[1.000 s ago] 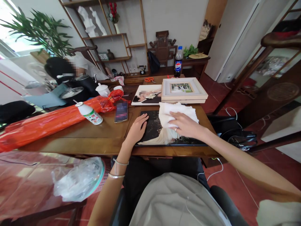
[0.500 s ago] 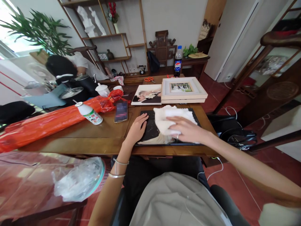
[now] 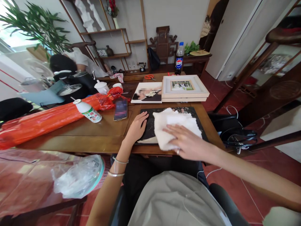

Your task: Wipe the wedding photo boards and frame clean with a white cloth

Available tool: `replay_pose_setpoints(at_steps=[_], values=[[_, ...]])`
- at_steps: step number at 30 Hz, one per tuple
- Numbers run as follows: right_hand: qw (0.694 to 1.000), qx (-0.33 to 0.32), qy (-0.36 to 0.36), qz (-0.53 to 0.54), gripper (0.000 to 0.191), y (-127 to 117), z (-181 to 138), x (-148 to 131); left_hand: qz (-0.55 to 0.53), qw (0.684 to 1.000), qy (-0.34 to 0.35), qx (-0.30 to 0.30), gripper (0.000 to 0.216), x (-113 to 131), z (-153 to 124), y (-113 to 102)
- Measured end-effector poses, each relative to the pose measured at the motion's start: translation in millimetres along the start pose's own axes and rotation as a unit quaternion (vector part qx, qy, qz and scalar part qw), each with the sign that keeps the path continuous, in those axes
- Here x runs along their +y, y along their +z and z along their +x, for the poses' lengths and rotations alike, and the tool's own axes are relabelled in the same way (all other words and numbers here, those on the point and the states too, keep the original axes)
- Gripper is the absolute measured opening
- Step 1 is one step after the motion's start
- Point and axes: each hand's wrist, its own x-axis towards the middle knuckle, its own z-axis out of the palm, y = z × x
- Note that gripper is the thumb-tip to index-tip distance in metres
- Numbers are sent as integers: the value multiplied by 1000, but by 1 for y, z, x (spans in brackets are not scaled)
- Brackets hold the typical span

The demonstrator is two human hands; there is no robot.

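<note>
A dark photo panel (image 3: 150, 125) lies flat at the table's front edge, with a pale patch along its lower side and small figures at its upper edge. My left hand (image 3: 138, 125) rests on the panel's left edge, its fingers stretched out and holding nothing. On the panel, my right hand (image 3: 182, 138) grips a fluffy white cloth (image 3: 164, 121), fingers pressed down over it. The cloth covers much of the panel's middle and right, and its lower edge hangs over the near side.
Behind the panel are a photo print (image 3: 147, 94) and white picture frames (image 3: 199, 91). A cola bottle (image 3: 179, 59), orange-handled scissors (image 3: 149, 77), phone (image 3: 120, 110), white bottle (image 3: 88, 111) and red-wrapped roll (image 3: 47, 121) are on the table (image 3: 105, 138). A person (image 3: 80, 61) is at the far left.
My right hand has moved the white cloth toward me and slightly right, uncovering the panel's upper edge and covering more of the pale patch. My left hand has stayed in place.
</note>
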Motion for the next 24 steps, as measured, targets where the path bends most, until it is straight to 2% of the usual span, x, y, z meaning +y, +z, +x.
replay_pose_setpoints(at_steps=[3, 5, 8, 13, 16, 19, 24], values=[[999, -27, -23, 19, 28, 1, -7, -29, -1, 1000, 2, 1, 37, -1, 0, 1], [998, -27, -38, 31, 29, 1, -4, -26, -4, 1000, 1, 2, 37, -2, 0, 1], [999, 0, -34, 26, 30, 0, 10, 10, -7, 1000, -1, 2, 37, -2, -1, 1], [997, 47, 54, -43, 21, -7, 27, 90, -12, 1000, -5, 1, 36, -1, 0, -1], [994, 39, 89, -51, 21, -12, 26, 108, -13, 1000, -5, 1, 36, -1, 1, -1], [995, 39, 84, -34, 20, -15, 16, 94, -12, 1000, -1, 3, 36, -1, 1, 0], [1000, 9, 3, 25, 26, -13, -12, 21, -9, 1000, -4, 3, 36, 0, 0, 0]])
